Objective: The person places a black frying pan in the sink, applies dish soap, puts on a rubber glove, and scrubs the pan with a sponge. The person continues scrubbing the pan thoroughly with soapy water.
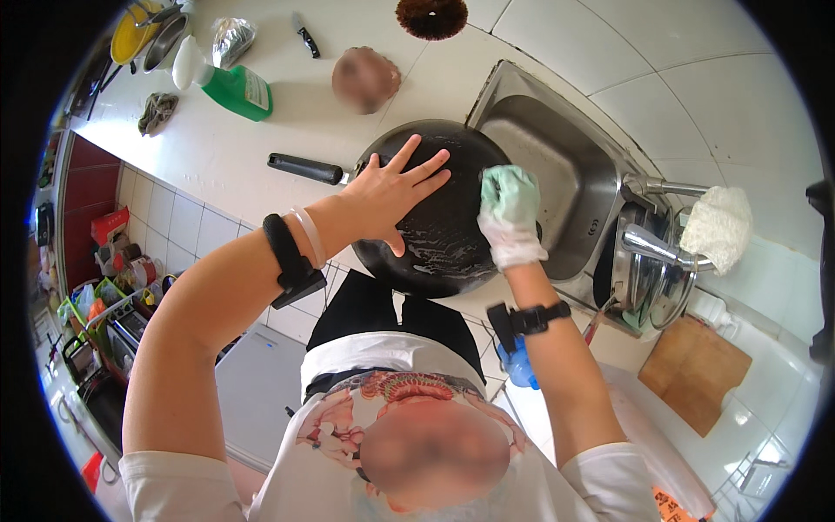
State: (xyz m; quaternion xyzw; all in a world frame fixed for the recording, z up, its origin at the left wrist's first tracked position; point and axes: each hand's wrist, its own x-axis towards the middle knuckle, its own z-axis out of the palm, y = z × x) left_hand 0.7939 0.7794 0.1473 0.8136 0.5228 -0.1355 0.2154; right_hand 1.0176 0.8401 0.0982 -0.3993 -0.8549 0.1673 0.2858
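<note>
A dark frying pan (443, 261) lies bottom up across the counter's front edge and the left rim of the steel sink (590, 176); wet, foamy streaks show on its base. My bare left hand (398, 186) rests flat on the pan with its fingers spread. The pan's black handle (305, 168) points left. My right hand (512, 215) wears a whitish-green glove and is curled at the pan's right side, over the sink's edge. Whether something is inside the curled fingers cannot be told.
A green spray bottle (238, 91), a crumpled cloth (158, 113), a knife (306, 36) and a plastic bag (233, 40) are on the counter at left. Right of the sink are a faucet (659, 246) with a white cloth (717, 228), glass lids (672, 290) and a wooden board (697, 372).
</note>
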